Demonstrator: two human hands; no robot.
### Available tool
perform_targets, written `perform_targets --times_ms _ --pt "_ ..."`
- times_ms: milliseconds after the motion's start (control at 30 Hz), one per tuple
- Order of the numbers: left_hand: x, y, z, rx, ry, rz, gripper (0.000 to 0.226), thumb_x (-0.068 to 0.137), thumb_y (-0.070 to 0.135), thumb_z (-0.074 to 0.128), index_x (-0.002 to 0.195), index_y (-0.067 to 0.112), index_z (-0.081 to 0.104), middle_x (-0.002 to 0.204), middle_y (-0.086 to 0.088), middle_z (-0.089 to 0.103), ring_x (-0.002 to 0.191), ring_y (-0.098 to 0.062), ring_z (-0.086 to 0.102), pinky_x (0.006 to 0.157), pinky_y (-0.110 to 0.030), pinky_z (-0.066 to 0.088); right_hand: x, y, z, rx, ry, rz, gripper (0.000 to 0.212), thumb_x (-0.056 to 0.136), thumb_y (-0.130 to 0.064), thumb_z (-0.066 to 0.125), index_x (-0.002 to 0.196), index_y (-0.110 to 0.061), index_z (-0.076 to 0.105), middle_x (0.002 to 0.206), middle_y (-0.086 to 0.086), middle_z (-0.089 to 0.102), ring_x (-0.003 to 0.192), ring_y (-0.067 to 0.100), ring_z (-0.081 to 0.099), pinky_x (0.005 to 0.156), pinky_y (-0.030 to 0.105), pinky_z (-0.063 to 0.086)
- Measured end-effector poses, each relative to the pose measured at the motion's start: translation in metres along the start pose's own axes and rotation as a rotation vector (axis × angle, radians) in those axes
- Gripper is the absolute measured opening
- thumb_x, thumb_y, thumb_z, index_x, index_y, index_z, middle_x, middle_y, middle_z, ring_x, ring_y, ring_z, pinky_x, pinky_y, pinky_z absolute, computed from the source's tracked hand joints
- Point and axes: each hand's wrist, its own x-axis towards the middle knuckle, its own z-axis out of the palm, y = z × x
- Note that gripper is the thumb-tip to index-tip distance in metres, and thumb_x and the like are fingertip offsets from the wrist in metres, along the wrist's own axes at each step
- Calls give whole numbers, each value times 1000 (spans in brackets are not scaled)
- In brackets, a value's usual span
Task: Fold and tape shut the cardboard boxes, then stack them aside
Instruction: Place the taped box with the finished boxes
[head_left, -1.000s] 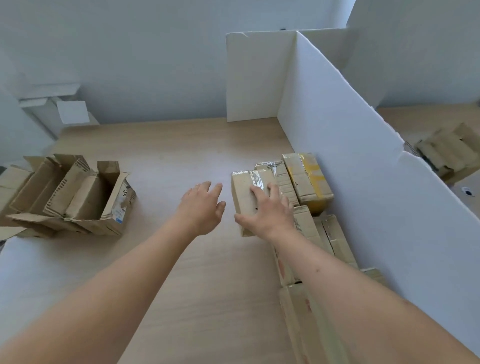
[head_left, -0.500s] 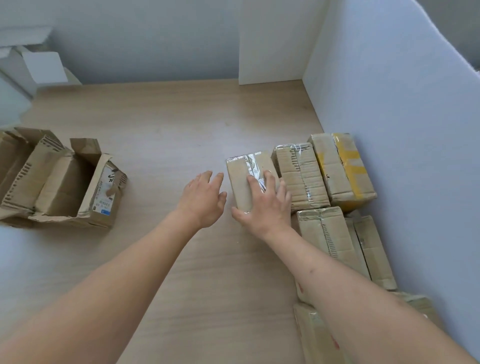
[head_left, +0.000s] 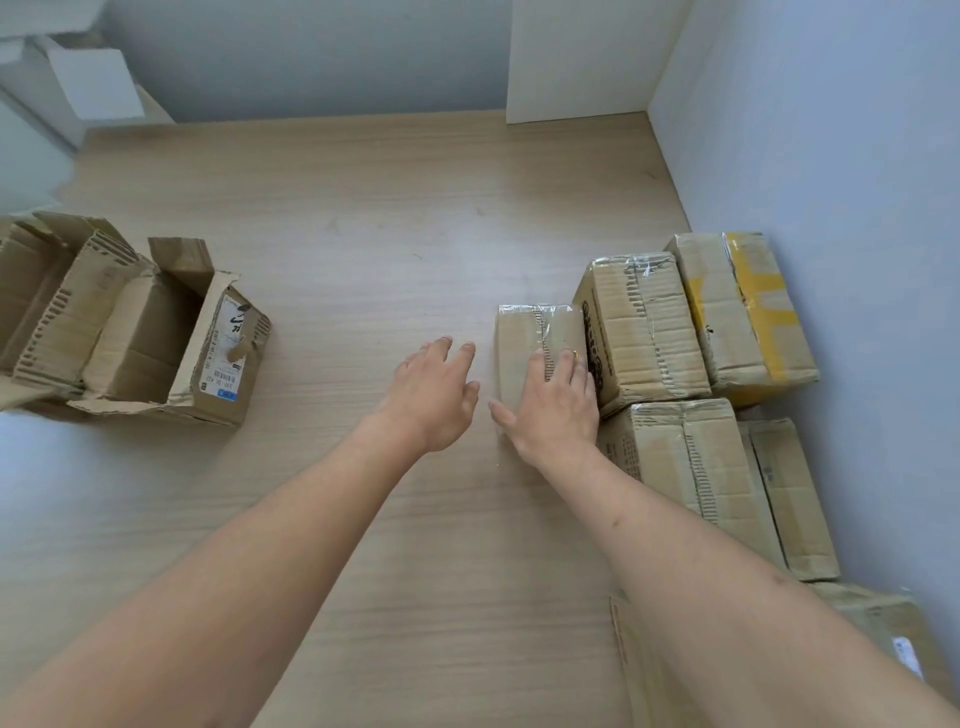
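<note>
Head view: stacking step. The right hand (head_left: 553, 410) rests flat, fingers straight, on the small taped box (head_left: 524, 338) at three o'clock, beside the stacked boxes (head_left: 644, 322). The left hand (head_left: 434, 395) hovers, fingers relaxed. Next, probably, reach nine o'clock for the open box (head_left: 156, 338).

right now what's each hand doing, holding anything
Left hand: open, fingers straight, holding nothing, above the wooden table.
Right hand: open, resting flat on the small taped brown cardboard box, not gripping it.

wooden table (head_left: 363, 218) | white partition board (head_left: 831, 130) along right edge | white panel (head_left: 576, 57) at far end
</note>
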Motion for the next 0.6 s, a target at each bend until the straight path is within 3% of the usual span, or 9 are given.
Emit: perform_targets --times_ms 300,500,600 --pt "-33 4 -19 64 50 40 54 107 38 40 156 17 31 160 -14 31 150 -36 26 119 -48 28 -22 1 -51 137 -31 -139 63 100 -54 46 152 -18 38 158 14 34 151 34 24 120 44 25" --pt "-77 -1 -41 63 130 10 55 106 38 41 156 17 32 159 -13 33 149 -34 28 120 -47 26 -55 -22 -87 124 -6 -274 57 101 -51 45 147 -17 46 151 11 42 143 30 36 114 42 31" --pt "-106 -14 -50 53 191 -29 55 106 38 42 156 16 33 159 -13 35 148 -33 30 120 -47 26 -69 -47 -95 137 -15 -352 57 102 -51 43 149 -18 45 157 10 37 146 28 33 116 42 31"
